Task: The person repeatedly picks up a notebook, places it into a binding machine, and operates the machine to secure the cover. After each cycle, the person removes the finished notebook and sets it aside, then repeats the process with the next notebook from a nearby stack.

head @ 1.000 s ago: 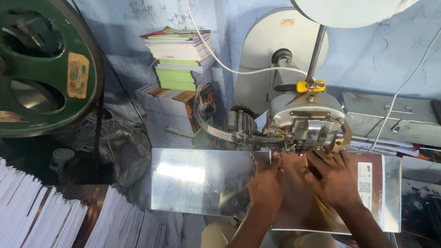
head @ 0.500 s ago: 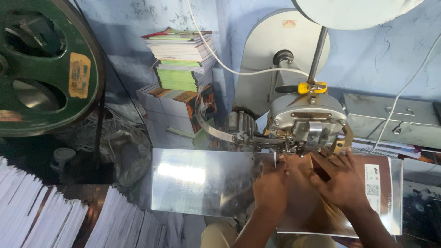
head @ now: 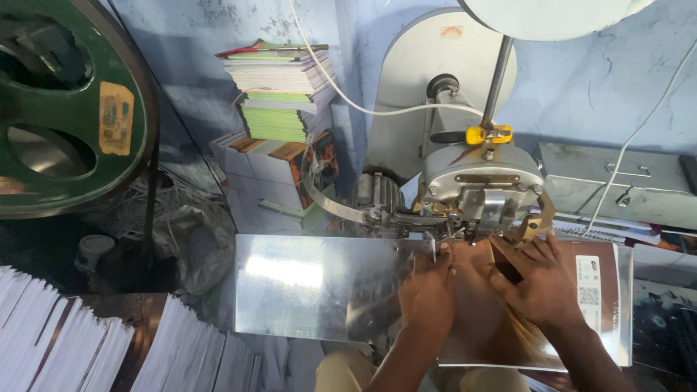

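Both hands are pressing flat, fingers spread, on a brown booklet [head: 501, 319]: left hand [head: 428, 290] beside right hand [head: 541, 279]. They are keeping its fold snug under the stitcher head [head: 483, 196]; fingertips ought to be staying clear of it. Glossy brown, the booklet is lying on the steel table [head: 312, 287].

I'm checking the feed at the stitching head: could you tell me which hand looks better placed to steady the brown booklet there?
Probably the left hand: its fingertips lie on the brown booklet just below the stitching head. The right hand rests flat further right.
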